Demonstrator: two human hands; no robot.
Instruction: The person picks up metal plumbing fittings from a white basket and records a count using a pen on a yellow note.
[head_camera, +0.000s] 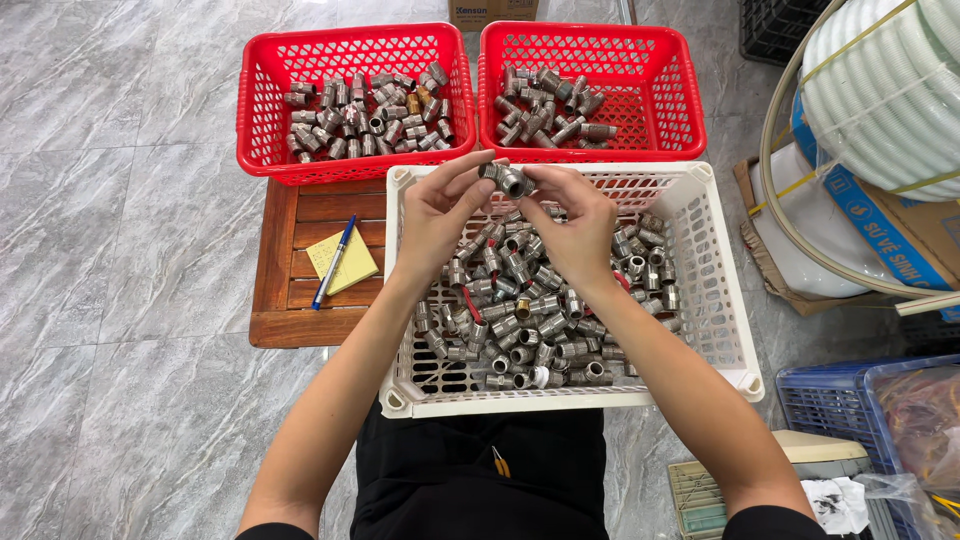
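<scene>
My left hand (437, 208) and my right hand (575, 222) together pinch one grey metal pipe fitting (506, 179) by its two ends, holding it above the far side of a white plastic basket (712, 300). Several more grey metal fittings (525, 320) fill that basket below my wrists, with a few red-handled pieces among them. Beyond it stand two red baskets: the left red basket (262, 110) and the right red basket (680, 100), each holding several similar fittings.
A low wooden stool (290, 290) under the left red basket carries a yellow notepad (345, 265) and a blue pen (333, 262). Coiled white hose (890, 90), cardboard boxes and a blue crate (830, 400) crowd the right side. Grey marble floor lies to the left.
</scene>
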